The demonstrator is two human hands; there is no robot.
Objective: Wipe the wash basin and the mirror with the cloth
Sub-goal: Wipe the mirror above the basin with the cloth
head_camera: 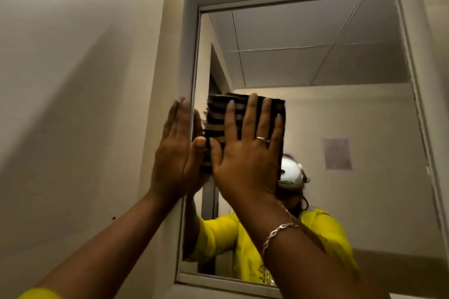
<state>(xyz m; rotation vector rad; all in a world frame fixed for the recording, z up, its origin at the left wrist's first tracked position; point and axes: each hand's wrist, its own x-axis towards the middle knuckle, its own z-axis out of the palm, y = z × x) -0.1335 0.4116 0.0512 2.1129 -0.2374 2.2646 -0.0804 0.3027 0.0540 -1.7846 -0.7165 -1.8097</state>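
Cloth (pixel 245 109) pressed flat on mirror (pixel 315 80) near left edge by right hand (pixel 245 153), fingers spread; left hand (pixel 177 150) open beside frame. Mirror wipe underway, prob. unfinished; basin out of view.

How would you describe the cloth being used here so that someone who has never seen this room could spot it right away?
Find the tall framed mirror set in the cream wall. At its left edge, about halfway up, the right hand presses a folded cloth flat against the glass, with the left hand beside it. It is the only striped thing: dark and tan bands.
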